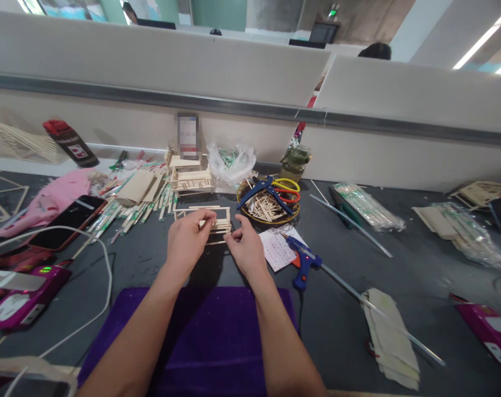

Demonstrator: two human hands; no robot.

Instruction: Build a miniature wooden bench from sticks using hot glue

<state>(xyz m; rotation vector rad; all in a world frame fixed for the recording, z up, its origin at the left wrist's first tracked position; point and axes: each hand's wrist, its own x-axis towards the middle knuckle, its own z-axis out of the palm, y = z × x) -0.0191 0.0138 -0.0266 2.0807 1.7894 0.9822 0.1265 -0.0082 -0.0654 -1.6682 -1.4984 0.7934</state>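
Note:
A small frame of thin wooden sticks [222,225] stands on the dark table between my hands. My left hand [187,240] reaches over its left part, thumb and forefinger pinched together; whatever is between them is too small to make out. At the frame's right end, my right hand [249,252] grips the lower corner with the thumb, the forefinger raised and bent. Its other fingers are partly hidden. Just behind, a similar stick model [192,180] stands upright. A blue glue gun [303,259] with a long clear glue stick lies right of my right hand.
A basket [271,222] holds short sticks, blue pliers [256,190] and scissors [287,190]. Wrapped sticks [130,212], a phone [68,220] and a white cable [108,264] lie left. A folded cloth [393,342] lies right; a purple mat [217,336] is under my forearms. A partition stands behind.

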